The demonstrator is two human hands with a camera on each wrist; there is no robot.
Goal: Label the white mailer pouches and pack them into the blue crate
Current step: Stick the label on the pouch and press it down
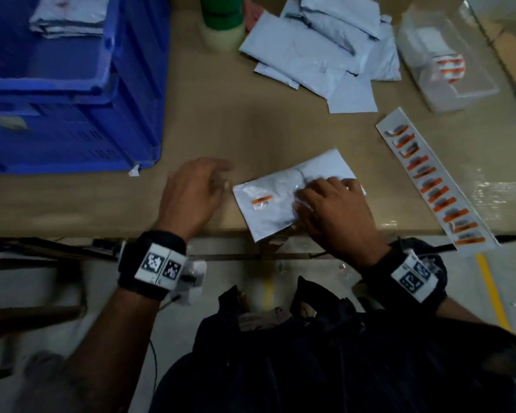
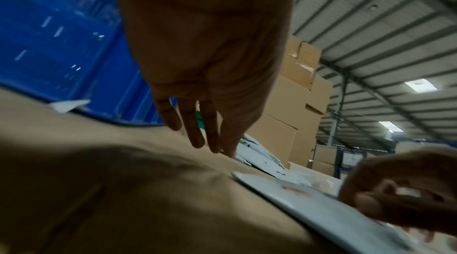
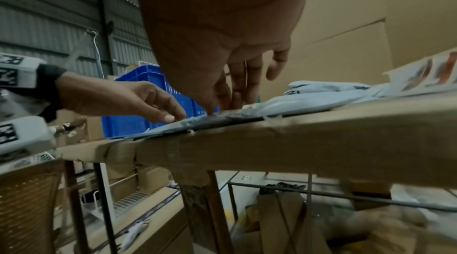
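A white mailer pouch (image 1: 292, 198) with an orange label (image 1: 262, 201) lies at the desk (image 1: 221, 123) edge; the right hand (image 1: 334, 210) presses it, the left hand (image 1: 191, 195) hovers just beside it.

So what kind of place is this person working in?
Most likely a warehouse packing station: stacked brown cardboard cartons under a corrugated metal roof, a pile of white plastic mailer pouches, and a blue plastic crate on the cardboard-covered table.

Stacked green tape rolls (image 1: 222, 13) at the far edge of the cardboard-covered table (image 1: 221, 120). Clear plastic box (image 1: 441, 58) at far right, holding an orange-and-white roll (image 1: 449, 67). Stacked brown cartons (image 2: 294, 106) beyond the table.
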